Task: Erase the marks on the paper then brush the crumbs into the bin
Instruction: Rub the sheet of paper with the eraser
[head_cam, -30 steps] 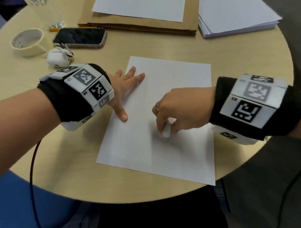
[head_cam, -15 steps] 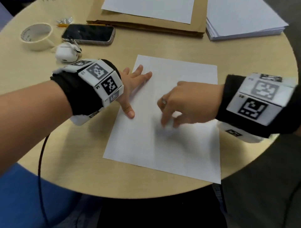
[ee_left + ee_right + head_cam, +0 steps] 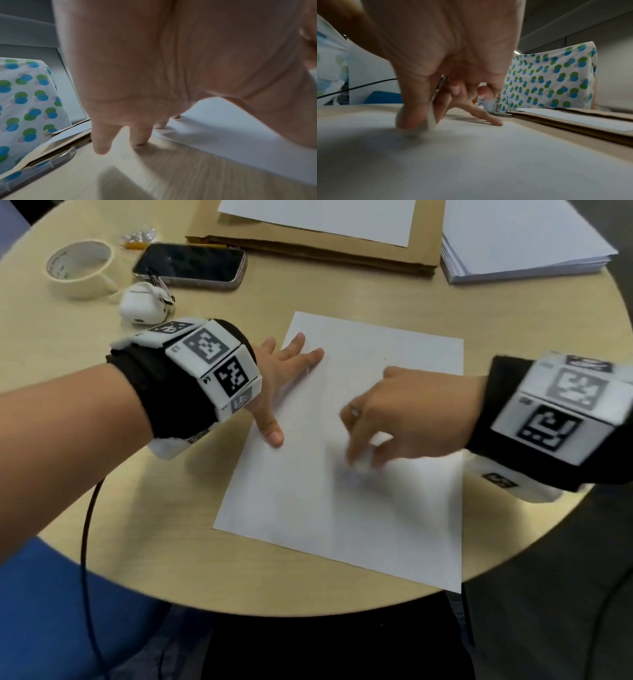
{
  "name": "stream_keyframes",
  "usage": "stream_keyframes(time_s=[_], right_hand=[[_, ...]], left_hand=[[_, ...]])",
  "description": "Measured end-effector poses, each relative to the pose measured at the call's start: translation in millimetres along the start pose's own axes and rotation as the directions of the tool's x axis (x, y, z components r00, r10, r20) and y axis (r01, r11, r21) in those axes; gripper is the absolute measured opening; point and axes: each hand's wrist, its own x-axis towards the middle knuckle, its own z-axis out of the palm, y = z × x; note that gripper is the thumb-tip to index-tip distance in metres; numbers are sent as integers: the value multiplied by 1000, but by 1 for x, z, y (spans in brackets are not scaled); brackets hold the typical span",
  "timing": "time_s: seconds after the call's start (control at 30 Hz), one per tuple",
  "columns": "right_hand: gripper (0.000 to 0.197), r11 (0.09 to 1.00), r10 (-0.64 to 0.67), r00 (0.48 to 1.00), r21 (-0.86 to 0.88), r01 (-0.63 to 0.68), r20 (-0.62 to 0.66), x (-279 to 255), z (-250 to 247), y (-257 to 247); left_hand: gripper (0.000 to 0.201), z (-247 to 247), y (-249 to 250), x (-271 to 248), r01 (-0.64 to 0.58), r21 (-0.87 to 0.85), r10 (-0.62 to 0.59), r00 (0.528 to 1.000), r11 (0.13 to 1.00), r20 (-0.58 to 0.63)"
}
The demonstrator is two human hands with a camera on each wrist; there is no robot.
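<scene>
R hand (image 3: pixel 407 412) has a pinch grip on 1 white eraser (image 3: pixel 362 463), pressed to the sheet of paper (image 3: pixel 308 508) on the desk (image 3: pixel 102 508), blurred. L hand (image 3: pixel 274 378) lies flat, fingers straight, on the paper's edge left of that grip. Beyond: 1 phone (image 3: pixel 190 266), 1 tape roll (image 3: pixel 80 268), 1 earbud case (image 3: pixel 142 304), 1 paper stack (image 3: pixel 520 241). Marks too faint to tell.

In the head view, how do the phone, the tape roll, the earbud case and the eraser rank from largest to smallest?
1. phone
2. tape roll
3. earbud case
4. eraser, blurred and mostly hidden in the right hand, so its size is unsure.
</scene>
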Motion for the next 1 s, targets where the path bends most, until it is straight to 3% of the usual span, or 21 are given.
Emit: stream_keyframes(time_s=[0.1,0.27,0.33,0.5,0.57,0.7,0.8,0.83,0.9,0.93,1.0], right_hand=[[26,999,-39,994,18,41,-104,10,6,-5],[21,997,36,989,-69,-26,146,-33,17,9],[21,997,74,983,-30,-70,166,-38,17,14],[27,997,55,989,69,-46,-137,-9,11,11],[25,1000,21,987,14,-19,-159,-6,14,7],[21,987,-34,997,-162,23,-68,-37,27,8],[21,976,105,994,-192,-100,17,-60,36,20],[20,982,159,987,-104,-159,-5,-63,39,25],[17,920,314,938,291,-262,-148,-67,44,35],[13,808,423,880,530,-258,-217,-67,47,41],[9,435,635,736,896,-90,-235,-68,51,43]], left_hand=[[140,0,-1,1,2,10,-2,1000,1000,4],[140,1,-2,0,0,-32,1,1000,999,18],[141,3,-2,2,-1,-34,2,1000,999,17],[140,2,1,1,19,5,-20,1000,1000,9],[140,1,2,1,22,8,-22,1000,1000,10],[140,2,-2,2,21,9,-21,1000,1000,18],[140,2,0,2,21,14,-22,1000,1000,14],[139,2,0,2,22,19,-22,1000,1000,10],[138,3,0,1,20,28,-20,1000,999,5],[138,3,-1,1,19,29,-19,1000,999,4],[138,4,-1,0,20,22,-20,1000,1000,1]])
